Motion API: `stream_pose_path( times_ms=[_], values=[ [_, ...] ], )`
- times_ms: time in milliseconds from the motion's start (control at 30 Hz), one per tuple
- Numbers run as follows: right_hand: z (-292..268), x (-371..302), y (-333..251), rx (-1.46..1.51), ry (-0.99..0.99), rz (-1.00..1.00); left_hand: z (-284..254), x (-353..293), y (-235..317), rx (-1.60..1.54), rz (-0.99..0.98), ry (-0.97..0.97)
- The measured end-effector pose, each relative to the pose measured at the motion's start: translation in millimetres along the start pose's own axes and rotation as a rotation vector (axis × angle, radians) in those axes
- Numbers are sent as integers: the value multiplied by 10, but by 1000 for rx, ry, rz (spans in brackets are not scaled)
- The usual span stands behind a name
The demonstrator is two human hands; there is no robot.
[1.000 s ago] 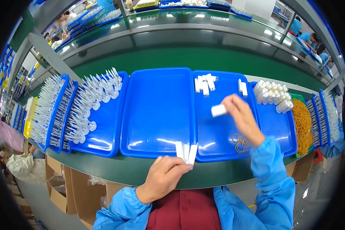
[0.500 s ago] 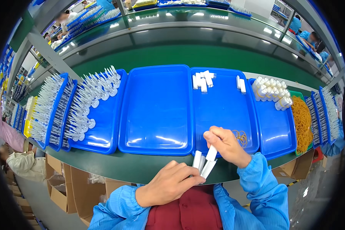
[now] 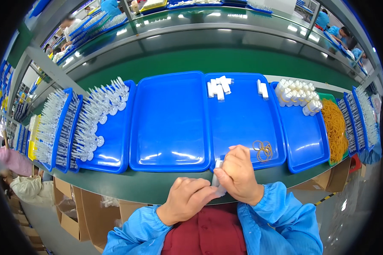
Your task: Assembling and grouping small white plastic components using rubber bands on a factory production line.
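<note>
Close in front of my body, my left hand is closed around the lower ends of a few white plastic tubes. My right hand is curled over the same tubes from the right and hides most of them. Just beyond it, several loose tan rubber bands lie in the near right part of a blue tray. Two small groups of white tubes rest at that tray's far end.
An adjoining blue tray stands left of it. Bundled white tubes stand in a right-hand tray, beside a green tray of rubber bands. Pointed clear plastic parts fill trays at left. Cardboard boxes sit below the table edge.
My right hand has come down and closed around the tubes, which were fanned apart before and are now mostly covered. The view has shifted slightly.
</note>
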State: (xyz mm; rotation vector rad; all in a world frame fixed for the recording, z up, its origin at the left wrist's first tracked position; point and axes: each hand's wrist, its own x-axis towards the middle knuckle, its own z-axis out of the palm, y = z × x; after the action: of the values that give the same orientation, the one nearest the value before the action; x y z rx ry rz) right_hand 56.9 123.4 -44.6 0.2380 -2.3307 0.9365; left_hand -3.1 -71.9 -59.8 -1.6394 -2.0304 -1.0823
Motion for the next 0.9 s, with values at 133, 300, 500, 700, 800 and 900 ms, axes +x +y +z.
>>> stream_pose_path(
  times_ms=[133, 300, 500, 700, 800, 900],
  values=[
    [28, -93, 62, -24, 26, 58, 7, 31, 45, -245, -376, 73],
    [138, -185, -96, 223, -111, 56, -123, 82, -36, -1671, -1254, -494],
    [-74, -205, -271, 57, -377, 37, -6, 111, 15, -1605, -1391, -389],
    [-149, -305, -219, 139, -381, 100, 65, 133, 187, -1751, -1523, -320],
    [-311, -240, -73, 224, -254, 139, 97, 45, 139, -1623, -1431, -359],
    [-662, -250, 328, -507, -73, 188, 84, 11, 110, -1393, -1331, -349]
  ],
)
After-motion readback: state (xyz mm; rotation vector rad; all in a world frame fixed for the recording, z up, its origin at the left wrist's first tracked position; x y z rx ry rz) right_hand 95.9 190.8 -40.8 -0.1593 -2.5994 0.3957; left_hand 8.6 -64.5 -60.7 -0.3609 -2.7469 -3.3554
